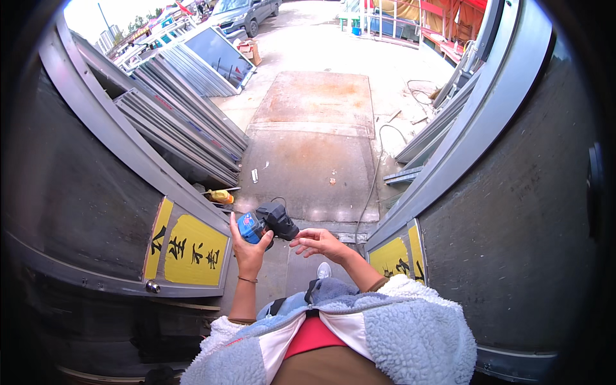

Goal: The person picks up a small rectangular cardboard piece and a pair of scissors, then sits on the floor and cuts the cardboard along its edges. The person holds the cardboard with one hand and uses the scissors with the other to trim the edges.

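Head: device [276, 219], black-lettered yellow panel [195, 251]

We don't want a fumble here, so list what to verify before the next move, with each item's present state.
1. Bare left hand gripping the blue-and-black, blocky handheld device: ok.
2. Bare right hand touching the device's dark end: cannot tell; its fingers are very close.
3. Device switched off: cannot tell.
4. Thin, dark, flexible cable clear of the white shoe: ok, they are apart.
5. Rust-stained flat sheet ahead free of litter: not ok; small pale scraps lie on it.
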A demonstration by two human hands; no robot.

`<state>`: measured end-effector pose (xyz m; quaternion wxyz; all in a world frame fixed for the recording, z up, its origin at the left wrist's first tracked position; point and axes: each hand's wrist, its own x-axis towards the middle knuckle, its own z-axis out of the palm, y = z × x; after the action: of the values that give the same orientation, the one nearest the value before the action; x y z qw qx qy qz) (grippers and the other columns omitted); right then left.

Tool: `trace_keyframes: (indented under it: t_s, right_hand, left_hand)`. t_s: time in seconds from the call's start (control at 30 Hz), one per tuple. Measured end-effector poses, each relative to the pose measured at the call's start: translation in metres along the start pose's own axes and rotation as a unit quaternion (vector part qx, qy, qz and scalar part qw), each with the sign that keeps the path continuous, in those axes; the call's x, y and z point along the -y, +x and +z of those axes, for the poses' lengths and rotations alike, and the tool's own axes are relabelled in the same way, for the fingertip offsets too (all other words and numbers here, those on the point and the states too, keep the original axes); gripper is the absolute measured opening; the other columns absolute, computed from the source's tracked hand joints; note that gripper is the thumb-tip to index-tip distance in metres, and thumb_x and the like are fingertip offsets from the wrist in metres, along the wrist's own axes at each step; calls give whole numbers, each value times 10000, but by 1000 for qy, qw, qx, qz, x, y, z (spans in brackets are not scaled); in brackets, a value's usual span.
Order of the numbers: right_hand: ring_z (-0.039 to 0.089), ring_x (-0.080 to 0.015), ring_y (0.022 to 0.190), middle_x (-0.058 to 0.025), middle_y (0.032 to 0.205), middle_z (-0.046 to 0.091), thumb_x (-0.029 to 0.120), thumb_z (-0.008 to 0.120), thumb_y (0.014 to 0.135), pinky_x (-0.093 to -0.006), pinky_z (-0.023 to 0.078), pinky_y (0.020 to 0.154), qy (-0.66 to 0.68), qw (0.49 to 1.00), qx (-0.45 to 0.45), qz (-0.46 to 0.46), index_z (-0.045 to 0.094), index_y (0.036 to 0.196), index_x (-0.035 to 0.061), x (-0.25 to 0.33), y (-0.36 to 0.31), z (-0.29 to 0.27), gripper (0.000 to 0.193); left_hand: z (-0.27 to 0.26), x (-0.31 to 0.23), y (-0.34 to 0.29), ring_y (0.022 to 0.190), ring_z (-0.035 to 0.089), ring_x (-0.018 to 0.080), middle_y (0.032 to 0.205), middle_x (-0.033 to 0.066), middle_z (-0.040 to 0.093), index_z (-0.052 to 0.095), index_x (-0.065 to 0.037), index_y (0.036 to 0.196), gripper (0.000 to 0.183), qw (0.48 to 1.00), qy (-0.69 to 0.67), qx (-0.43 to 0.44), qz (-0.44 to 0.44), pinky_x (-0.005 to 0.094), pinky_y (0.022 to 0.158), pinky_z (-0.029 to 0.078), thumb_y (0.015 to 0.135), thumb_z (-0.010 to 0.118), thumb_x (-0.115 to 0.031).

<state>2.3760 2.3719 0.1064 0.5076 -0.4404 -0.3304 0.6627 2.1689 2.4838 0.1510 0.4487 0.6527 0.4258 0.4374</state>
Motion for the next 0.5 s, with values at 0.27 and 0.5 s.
trace_keyframes:
  t_s: [0.27, 0.5]
  right_hand:
    - [652, -173, 971, -127, 1182, 660, 324, 626, 960, -312, 537, 803, -51, 985, 165, 30, 536, 1316, -3, 88, 141, -50, 491]
    - [677, -156, 874, -111, 1035, 705, 263, 619, 964, -285, 538, 731, -17, 1000, 25, 1, 627, 995, 26, 139, 256, -136, 239]
  left_hand:
    - [42, -9, 166, 1159, 536, 286, 1339, 210, 491, 261, -21, 1500, 987, 998, 42, -43, -10, 373, 1009, 421, 704, 833, -136]
    - [93, 19, 328, 1043, 590, 235, 1238, 183, 560, 262, -8, 1494, 1031, 997, 63, -51, 7, 347, 937, 469, 685, 871, -201]
